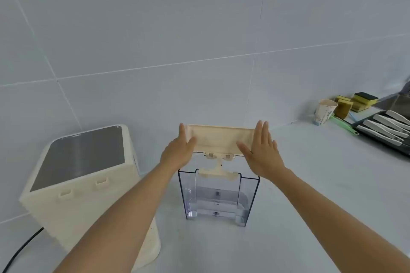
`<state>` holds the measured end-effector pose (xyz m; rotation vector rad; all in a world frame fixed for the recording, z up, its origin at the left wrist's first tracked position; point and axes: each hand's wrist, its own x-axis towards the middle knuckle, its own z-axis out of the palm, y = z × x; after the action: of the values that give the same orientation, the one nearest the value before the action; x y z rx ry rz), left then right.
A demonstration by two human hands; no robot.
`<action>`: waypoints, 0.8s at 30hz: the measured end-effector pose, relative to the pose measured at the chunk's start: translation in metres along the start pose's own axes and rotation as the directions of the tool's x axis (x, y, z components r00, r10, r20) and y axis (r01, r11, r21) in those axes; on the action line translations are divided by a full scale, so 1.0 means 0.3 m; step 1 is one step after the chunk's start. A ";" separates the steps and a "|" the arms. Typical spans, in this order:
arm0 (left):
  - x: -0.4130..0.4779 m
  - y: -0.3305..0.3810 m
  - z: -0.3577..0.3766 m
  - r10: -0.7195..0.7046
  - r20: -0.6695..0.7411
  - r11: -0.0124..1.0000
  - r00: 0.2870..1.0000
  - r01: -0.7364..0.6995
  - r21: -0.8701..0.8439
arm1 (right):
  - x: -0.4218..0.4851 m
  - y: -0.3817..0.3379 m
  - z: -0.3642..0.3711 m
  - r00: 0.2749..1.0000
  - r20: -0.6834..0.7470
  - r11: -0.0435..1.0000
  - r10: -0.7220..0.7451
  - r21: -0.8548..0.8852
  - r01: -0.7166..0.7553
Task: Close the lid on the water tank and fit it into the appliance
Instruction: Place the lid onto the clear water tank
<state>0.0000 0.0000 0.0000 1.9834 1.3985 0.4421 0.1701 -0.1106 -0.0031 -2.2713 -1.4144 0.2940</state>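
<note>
A clear, blue-tinted water tank stands on the counter in the middle. Its cream lid is swung up and open on a hinge at the tank's top edge, inner side facing me. My left hand grips the lid's left end, thumb on its inner face. My right hand holds the right end the same way, fingers straight up along the edge. The cream appliance with a dark glossy top stands to the left of the tank, apart from it.
A black power cord runs from the appliance at lower left. At the far right sit a paper cup, yellow sponges and a dark tray of knives. A tiled wall rises behind the counter.
</note>
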 end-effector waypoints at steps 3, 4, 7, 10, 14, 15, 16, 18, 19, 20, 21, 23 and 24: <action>0.034 0.011 0.001 -0.088 0.051 0.978 0.995 0.096 -0.186 | 0.026 -0.014 -0.008 0.995 0.024 0.970 0.097 0.223 -0.100; 0.048 0.013 -0.003 -0.092 0.044 0.972 0.995 0.099 -0.215 | 0.029 -0.024 -0.019 0.991 0.058 0.943 0.123 0.303 -0.135; 0.061 0.026 -0.006 -0.063 0.010 0.979 0.998 0.063 -0.194 | 0.047 -0.033 -0.037 0.976 0.116 0.848 0.184 0.483 -0.217; 0.057 0.043 -0.017 -0.037 -0.031 0.985 0.999 0.032 -0.170 | 0.049 -0.038 -0.063 0.964 0.157 0.791 0.213 0.552 -0.264; 0.040 0.028 -0.023 -0.026 -0.046 0.986 0.999 0.018 -0.167 | 0.043 -0.037 -0.053 0.963 0.160 0.770 0.216 0.578 -0.269; 0.041 0.024 -0.024 -0.028 -0.043 0.982 0.999 0.019 -0.186 | 0.048 -0.034 -0.049 0.964 0.153 0.767 0.216 0.585 -0.264; 0.039 0.023 -0.027 -0.035 -0.047 0.979 0.998 0.025 -0.203 | 0.048 -0.034 -0.048 0.962 0.150 0.768 0.229 0.580 -0.273; 0.035 0.019 -0.035 -0.029 -0.058 0.974 0.998 0.015 -0.226 | 0.038 -0.047 -0.052 0.963 0.140 0.754 0.230 0.600 -0.267; 0.036 0.017 -0.039 -0.021 -0.064 0.972 0.998 0.005 -0.235 | 0.030 -0.056 -0.057 0.964 0.136 0.746 0.230 0.611 -0.264; 0.037 0.015 -0.043 -0.014 -0.071 0.971 0.997 -0.003 -0.239 | 0.023 -0.063 -0.061 0.965 0.128 0.742 0.230 0.618 -0.259; 0.035 0.013 -0.046 -0.012 -0.076 0.969 0.997 -0.008 -0.248 | 0.015 -0.067 -0.066 0.967 0.108 0.741 0.232 0.625 -0.248; 0.036 0.009 -0.046 -0.011 -0.095 0.954 0.995 -0.018 -0.300 | 0.000 -0.069 -0.073 0.969 0.057 0.734 0.242 0.642 -0.221; 0.031 0.003 -0.045 -0.015 -0.108 0.941 0.994 -0.023 -0.337 | -0.010 -0.067 -0.071 0.969 0.035 0.730 0.245 0.651 -0.208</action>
<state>-0.0042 0.0127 0.0094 1.7030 1.2843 0.7506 0.1613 -0.1113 0.0251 -1.8257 -0.8088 0.6837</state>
